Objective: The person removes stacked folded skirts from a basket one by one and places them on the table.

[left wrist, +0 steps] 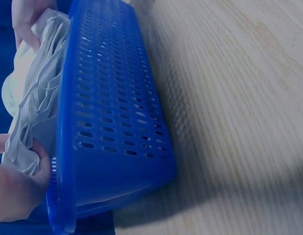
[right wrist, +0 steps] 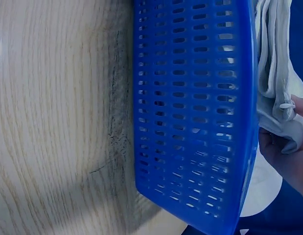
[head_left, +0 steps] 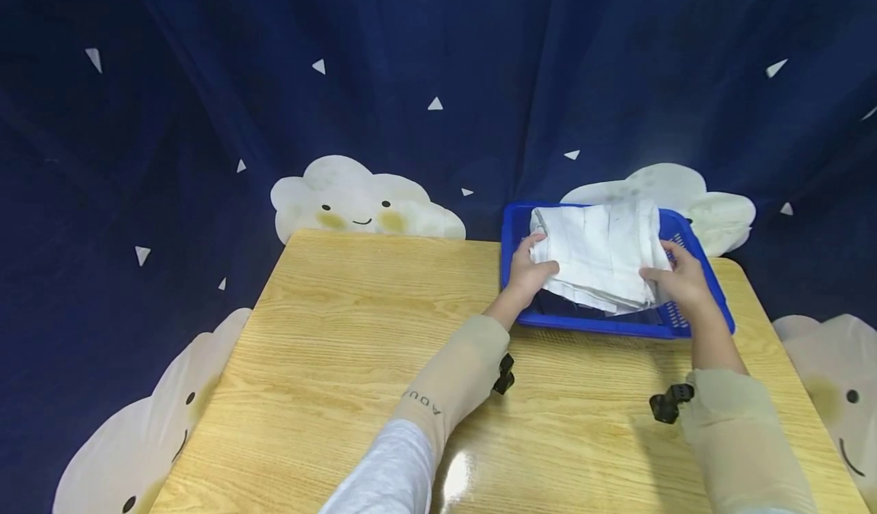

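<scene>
A folded white cloth (head_left: 599, 247) in several layers lies across the mouth of a blue plastic basket (head_left: 592, 324). My left hand (head_left: 530, 274) grips the cloth's left edge, thumb on top and fingers round the side. The right hand (head_left: 678, 278) pinches the opposite edge at the basket's right side. In the left wrist view, the cloth (left wrist: 36, 103) shows its stacked folds just above the basket's rim, with the left hand (left wrist: 24, 186) on its near end. The right wrist view has the right hand (right wrist: 288, 152) holding the folded corner beside the slotted basket wall (right wrist: 190, 98).
The basket stands at the back right of a wooden table (head_left: 356, 331). Behind the table hangs a dark blue curtain (head_left: 411, 34) with printed clouds and triangles. A small black camera mount (head_left: 503, 375) sits on the left wrist, another mount (head_left: 671, 403) on the right.
</scene>
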A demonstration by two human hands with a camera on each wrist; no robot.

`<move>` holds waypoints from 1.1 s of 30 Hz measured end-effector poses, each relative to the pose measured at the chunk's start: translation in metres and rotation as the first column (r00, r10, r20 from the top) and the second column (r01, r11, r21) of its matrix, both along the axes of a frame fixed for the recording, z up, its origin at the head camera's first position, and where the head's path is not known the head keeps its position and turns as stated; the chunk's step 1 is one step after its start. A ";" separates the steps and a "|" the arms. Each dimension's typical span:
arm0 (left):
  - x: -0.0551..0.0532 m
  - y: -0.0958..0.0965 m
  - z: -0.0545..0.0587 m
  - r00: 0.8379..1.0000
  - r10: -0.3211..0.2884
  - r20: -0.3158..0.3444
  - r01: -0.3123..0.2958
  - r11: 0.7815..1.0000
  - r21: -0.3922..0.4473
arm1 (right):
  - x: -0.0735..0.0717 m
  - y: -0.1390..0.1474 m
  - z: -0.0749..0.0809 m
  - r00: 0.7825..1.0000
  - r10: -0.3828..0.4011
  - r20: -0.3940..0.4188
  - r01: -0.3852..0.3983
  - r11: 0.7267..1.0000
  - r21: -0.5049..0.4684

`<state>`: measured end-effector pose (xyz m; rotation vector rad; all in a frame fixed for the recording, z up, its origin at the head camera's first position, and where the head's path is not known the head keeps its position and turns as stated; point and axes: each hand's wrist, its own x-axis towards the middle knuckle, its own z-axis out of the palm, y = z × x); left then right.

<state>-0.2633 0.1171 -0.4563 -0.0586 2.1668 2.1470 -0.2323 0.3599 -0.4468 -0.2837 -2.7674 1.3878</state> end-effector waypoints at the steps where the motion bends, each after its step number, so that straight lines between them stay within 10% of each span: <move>1: 0.000 -0.001 0.001 1.000 -0.001 -0.002 0.001 1.000 -0.001 | 0.000 0.000 0.001 1.000 0.001 -0.001 -0.001 1.000 -0.003; 33: 0.007 -0.045 0.019 1.000 -0.014 -0.027 0.016 0.998 0.063 | 0.008 -0.042 0.028 0.997 0.008 -0.073 -0.016 0.994 -0.113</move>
